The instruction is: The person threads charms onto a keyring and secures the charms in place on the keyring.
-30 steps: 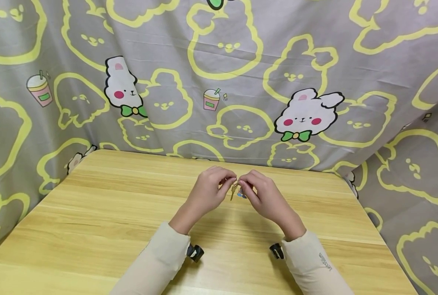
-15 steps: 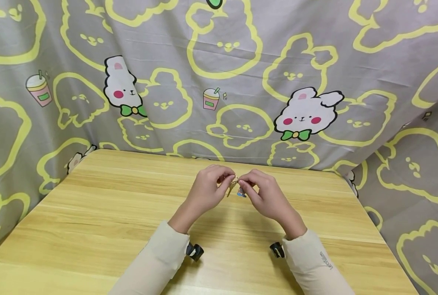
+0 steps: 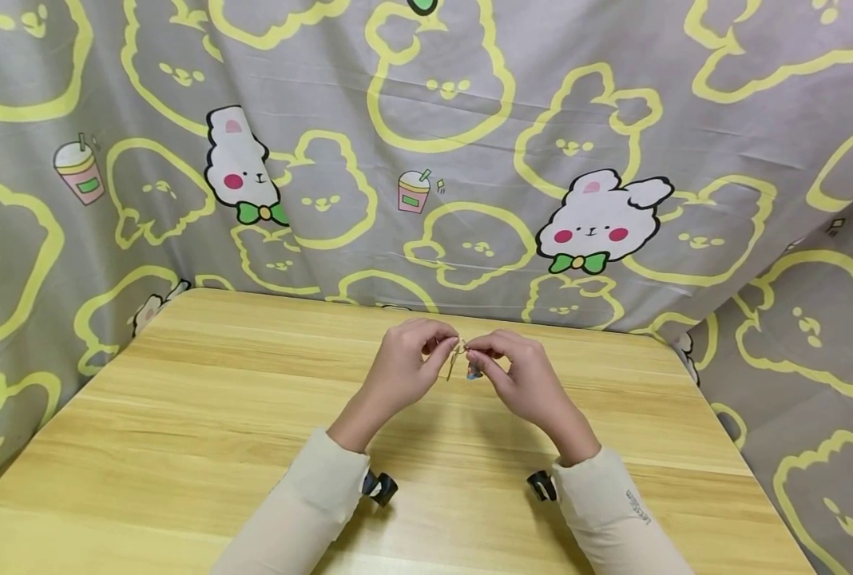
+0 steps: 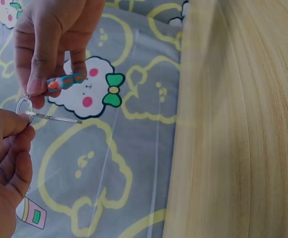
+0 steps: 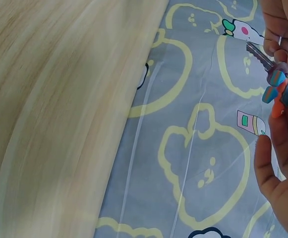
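**Two hands meet on a key ring above the table**

Both hands are raised a little above the far half of the wooden table (image 3: 204,415), fingertips almost touching at the middle. The left hand (image 3: 405,371) has its thumb and forefinger curled and pinched together on a small metal key ring (image 4: 24,107); the other fingers are folded in below. From that pinch a thin silver key (image 4: 54,117) sticks out, its blade pointing away from the palm in the left wrist view and hanging down and slightly slanted in the head view.

The right hand (image 3: 523,379) faces it, fingers bent, with the thumb and forefinger closed on the same ring from the other side. Just below those fingertips sits a small charm (image 5: 276,92) striped in blue and orange, touching the fingers of the right hand; whether it is gripped or only dangles against them cannot be told. In the right wrist view the toothed edge of the key lies right next to the charm.

Cream sleeves (image 3: 304,511) cover both forearms, each with a black wrist mount at the cuff. Behind and beside the table hangs a grey cloth (image 3: 470,120) printed with yellow outlines, white rabbits with green bows and small drink cups.
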The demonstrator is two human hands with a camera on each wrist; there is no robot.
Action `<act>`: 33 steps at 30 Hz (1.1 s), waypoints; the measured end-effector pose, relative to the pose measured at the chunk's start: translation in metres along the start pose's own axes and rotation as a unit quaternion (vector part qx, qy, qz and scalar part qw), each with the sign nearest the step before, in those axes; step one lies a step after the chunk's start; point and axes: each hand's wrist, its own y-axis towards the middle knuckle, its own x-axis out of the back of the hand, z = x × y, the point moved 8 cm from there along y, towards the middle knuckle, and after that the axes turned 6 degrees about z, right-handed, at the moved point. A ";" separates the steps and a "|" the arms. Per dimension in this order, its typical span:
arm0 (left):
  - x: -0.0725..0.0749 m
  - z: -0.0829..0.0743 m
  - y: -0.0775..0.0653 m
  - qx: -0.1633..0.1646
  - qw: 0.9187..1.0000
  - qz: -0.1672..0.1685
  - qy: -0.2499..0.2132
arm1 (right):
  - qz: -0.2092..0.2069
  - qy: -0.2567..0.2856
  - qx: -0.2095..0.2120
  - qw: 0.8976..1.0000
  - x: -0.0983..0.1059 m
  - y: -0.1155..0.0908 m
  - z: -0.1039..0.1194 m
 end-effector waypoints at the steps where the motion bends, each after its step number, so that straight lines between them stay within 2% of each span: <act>1: 0.000 0.000 0.000 0.000 1.000 -0.001 -0.001 | -0.007 -0.002 -0.001 1.000 0.001 0.000 0.000; 11: 0.001 -0.002 0.003 -0.010 1.000 -0.009 -0.007 | -0.034 0.002 0.003 0.999 0.006 0.000 0.001; 19: 0.004 -0.003 0.003 0.000 1.000 -0.014 -0.016 | -0.029 -0.002 0.017 0.999 0.005 0.000 0.003; 26: 0.008 -0.002 0.003 -0.002 0.999 -0.030 -0.046 | -0.030 0.001 0.031 0.999 0.006 0.002 0.006; 33: 0.003 -0.001 0.002 -0.007 0.998 -0.010 -0.058 | -0.035 0.003 0.028 0.999 0.005 -0.001 0.005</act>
